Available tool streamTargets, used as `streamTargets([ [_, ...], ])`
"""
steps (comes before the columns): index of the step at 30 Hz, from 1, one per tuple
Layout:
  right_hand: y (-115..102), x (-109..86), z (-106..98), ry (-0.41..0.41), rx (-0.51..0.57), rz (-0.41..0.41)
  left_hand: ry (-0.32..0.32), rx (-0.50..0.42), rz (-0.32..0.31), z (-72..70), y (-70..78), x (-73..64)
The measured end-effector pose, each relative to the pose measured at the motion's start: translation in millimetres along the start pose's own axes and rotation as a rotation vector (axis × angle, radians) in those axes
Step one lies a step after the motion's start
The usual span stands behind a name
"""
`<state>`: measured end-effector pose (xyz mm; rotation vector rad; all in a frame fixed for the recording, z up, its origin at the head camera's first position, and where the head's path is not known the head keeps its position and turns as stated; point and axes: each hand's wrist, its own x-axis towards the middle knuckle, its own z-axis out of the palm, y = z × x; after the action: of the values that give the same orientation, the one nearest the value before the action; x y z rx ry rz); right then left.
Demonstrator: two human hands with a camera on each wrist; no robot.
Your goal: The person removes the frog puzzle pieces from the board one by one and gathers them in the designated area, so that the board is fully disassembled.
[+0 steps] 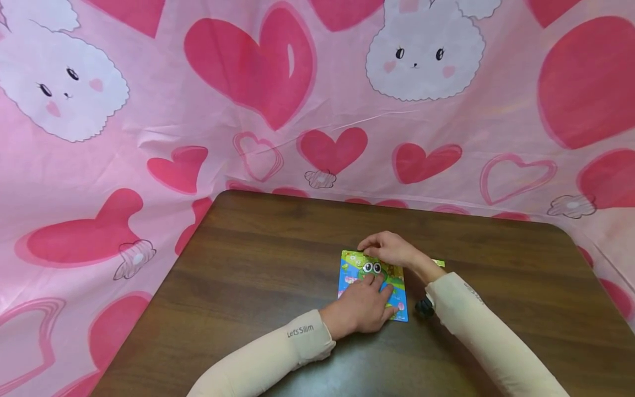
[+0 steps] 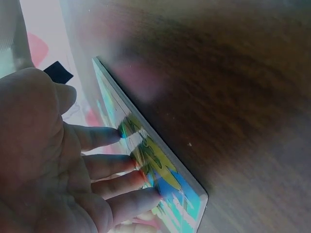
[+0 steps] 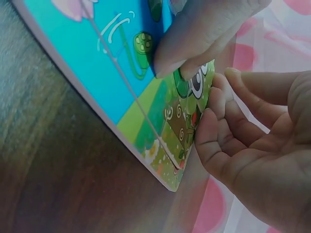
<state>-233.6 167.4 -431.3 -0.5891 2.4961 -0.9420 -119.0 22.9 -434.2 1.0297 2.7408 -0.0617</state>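
A flat picture puzzle (image 1: 349,264) with a big-eyed green frog on blue water lies on the table. My left hand (image 1: 364,306) rests on its near half, and in the left wrist view the straight fingers (image 2: 136,196) touch the printed face. At the far edge is my right hand (image 1: 392,249), its loosely bent fingers (image 3: 208,128) against the rim in the right wrist view. The thumb there stands apart from the board. Seam lines run along the puzzle's border (image 3: 138,104). Both hands cover parts of the picture.
Behind the right wrist a small yellow-green piece (image 1: 439,263) shows, mostly hidden. A black object (image 1: 424,307) sits by the right sleeve. The brown wooden table (image 1: 268,264) is bordered by a pink heart-and-bunny cloth (image 1: 342,105) at the back and sides.
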Motion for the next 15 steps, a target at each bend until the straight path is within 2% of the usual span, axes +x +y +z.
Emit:
streamTargets([
  [7,1.0,0.6,-0.4,-0.007,0.028,-0.001,0.027,0.045,0.004,-1.4,2.4,2.2],
  [15,3.3,-1.1,3.4,-0.008,0.084,0.017,-0.006,0.031,-0.009,-5.2,3.8,0.8],
])
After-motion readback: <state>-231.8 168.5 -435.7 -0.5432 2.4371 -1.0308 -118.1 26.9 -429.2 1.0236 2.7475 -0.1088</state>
